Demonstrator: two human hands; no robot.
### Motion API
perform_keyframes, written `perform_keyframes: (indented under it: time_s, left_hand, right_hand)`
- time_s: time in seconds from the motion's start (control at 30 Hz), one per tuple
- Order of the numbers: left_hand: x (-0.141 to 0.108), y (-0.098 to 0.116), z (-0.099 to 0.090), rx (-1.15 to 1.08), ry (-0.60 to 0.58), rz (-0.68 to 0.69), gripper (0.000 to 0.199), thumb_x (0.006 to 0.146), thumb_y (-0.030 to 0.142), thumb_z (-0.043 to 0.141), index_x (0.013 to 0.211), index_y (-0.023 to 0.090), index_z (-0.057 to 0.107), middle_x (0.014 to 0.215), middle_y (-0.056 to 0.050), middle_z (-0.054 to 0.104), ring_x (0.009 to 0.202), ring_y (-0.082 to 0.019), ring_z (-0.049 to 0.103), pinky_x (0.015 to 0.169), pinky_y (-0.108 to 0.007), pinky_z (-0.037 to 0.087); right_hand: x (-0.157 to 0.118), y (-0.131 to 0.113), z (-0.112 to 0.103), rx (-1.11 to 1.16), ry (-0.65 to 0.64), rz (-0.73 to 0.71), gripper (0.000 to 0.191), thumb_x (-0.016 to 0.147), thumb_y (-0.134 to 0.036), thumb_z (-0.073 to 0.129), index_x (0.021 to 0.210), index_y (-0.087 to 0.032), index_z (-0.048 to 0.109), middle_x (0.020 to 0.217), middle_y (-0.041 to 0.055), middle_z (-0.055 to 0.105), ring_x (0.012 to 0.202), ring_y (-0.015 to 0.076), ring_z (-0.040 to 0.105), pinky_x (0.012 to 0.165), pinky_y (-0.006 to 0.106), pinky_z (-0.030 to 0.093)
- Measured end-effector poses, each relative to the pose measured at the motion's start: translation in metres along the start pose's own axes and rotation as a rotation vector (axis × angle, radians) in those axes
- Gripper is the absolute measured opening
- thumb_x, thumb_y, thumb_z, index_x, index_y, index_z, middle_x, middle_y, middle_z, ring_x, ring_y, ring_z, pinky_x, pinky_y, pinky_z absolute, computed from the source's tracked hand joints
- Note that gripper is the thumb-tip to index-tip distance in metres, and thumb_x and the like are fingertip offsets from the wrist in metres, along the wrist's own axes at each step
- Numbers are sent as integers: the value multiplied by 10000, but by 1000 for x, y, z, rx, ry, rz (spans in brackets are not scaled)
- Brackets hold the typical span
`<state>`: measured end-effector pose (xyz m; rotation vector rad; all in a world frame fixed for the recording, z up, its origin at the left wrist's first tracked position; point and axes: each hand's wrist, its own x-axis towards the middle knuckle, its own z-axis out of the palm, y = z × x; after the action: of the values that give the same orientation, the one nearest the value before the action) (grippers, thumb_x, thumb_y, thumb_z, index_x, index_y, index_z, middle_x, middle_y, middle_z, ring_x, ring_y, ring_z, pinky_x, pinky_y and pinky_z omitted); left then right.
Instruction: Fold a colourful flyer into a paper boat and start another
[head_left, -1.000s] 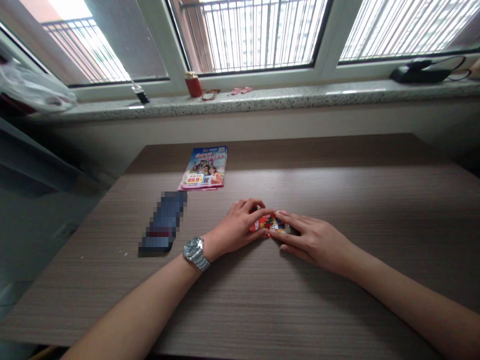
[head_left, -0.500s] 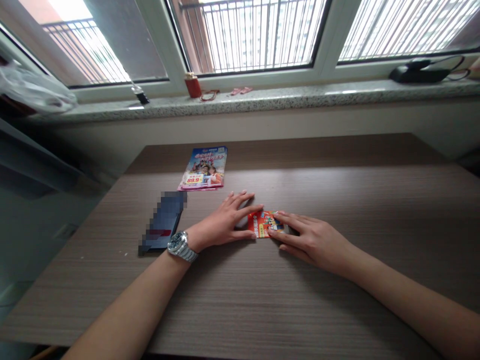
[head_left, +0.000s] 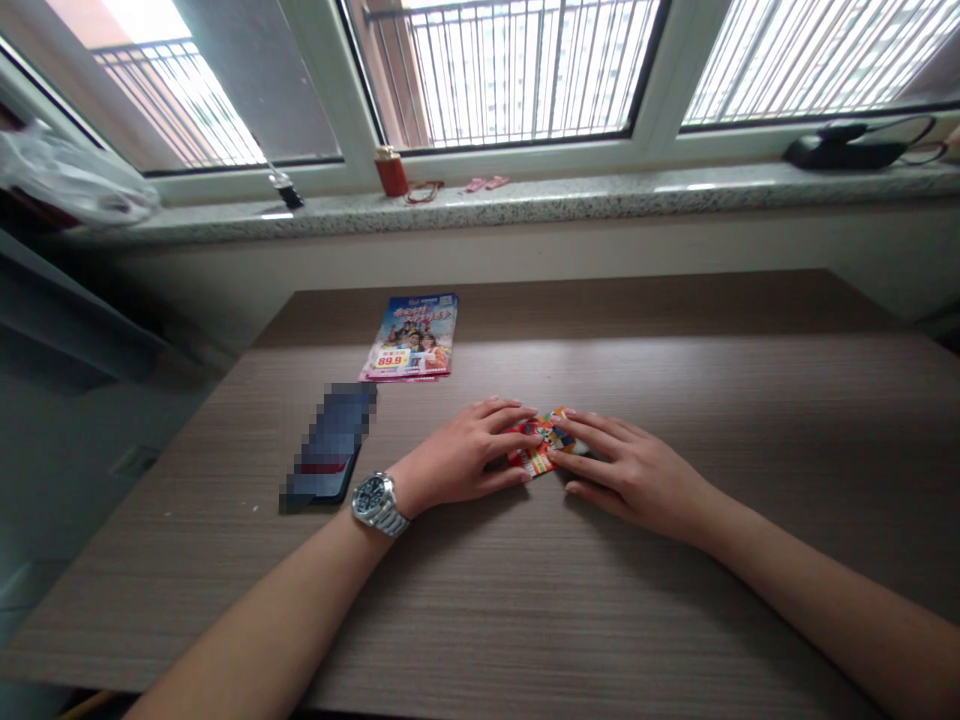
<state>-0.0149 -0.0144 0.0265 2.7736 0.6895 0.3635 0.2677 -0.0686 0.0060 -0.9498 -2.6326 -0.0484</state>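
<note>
A small colourful printed paper piece [head_left: 538,458], mostly red and orange, lies on the wooden table [head_left: 480,600] between my hands. My left hand [head_left: 480,452], with a silver watch [head_left: 377,502] on its wrist, rests palm down, its spread fingertips on the paper's left part. From the right, my right hand [head_left: 630,468] lays its outstretched fingers on the paper's right part. Both hands partly cover the paper, so its full outline is hidden. Neither hand is closed round anything.
A dark phone [head_left: 334,445], partly pixelated, lies left of my left hand. Printed leaflets [head_left: 412,338] are stacked behind it. On the windowsill [head_left: 585,200] stand a red container [head_left: 391,172], small pink items [head_left: 487,183] and a black device [head_left: 844,150]; a plastic bag [head_left: 82,180] is at left.
My left hand has moved right, further over the paper. The paper has turned so that it now lies at a slant. My right hand has stayed almost in place.
</note>
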Motion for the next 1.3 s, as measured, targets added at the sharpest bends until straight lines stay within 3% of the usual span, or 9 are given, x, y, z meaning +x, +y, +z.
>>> perform_keyframes:
  time_s: [0.23,0.4,0.63,0.87,1.13,1.3]
  left_hand:
    - [3,7,-3,-9,-21,48,414,994,447,558,1364,269,615,1535,-85,482,1448,-290,404,1219,-501,327]
    - [3,8,-1,1,-13,42,411,1002,451,542,1364,269,613,1493,-89,521,1395,-278,469,1217,-488,330]
    - [7,12,7,47,29,-8,429,1005,460,527,1395,288,577,1436,-94,557,1331,-283,510,1183,-514,360]
    - [8,16,12,60,57,-79,443,974,499,566,1362,289,607,1474,-116,480,1342,-296,478,1145,-497,404]
    - [8,16,13,40,52,-93,426,961,508,583,1333,307,629,1485,-111,472,1333,-299,484,1129,-497,414]
    - [8,16,12,35,50,-100,415,959,493,593,1331,314,628,1487,-102,475,1329,-294,486,1139,-495,401]
  right_hand:
    - [1,10,0,-43,27,99,354,989,-324,577,1319,-239,675,1478,152,561,1389,339,489,1093,528,475]
    - [0,13,3,2,12,107,359,1003,-295,545,1337,-234,660,1444,143,592,1366,320,517,1089,507,486]
    - [1,12,4,31,31,107,337,1004,-286,544,1308,-235,681,1426,158,600,1311,317,564,1062,499,507]
    - [3,12,5,109,79,159,287,1000,-279,553,1233,-245,716,1380,145,628,1221,293,619,1018,478,529]
    - [10,16,9,268,182,334,142,986,-275,584,1009,-230,717,1087,79,725,948,215,689,852,363,561]
    - [13,19,14,303,194,374,62,945,-269,649,930,-231,696,1011,63,718,918,215,677,839,354,550]
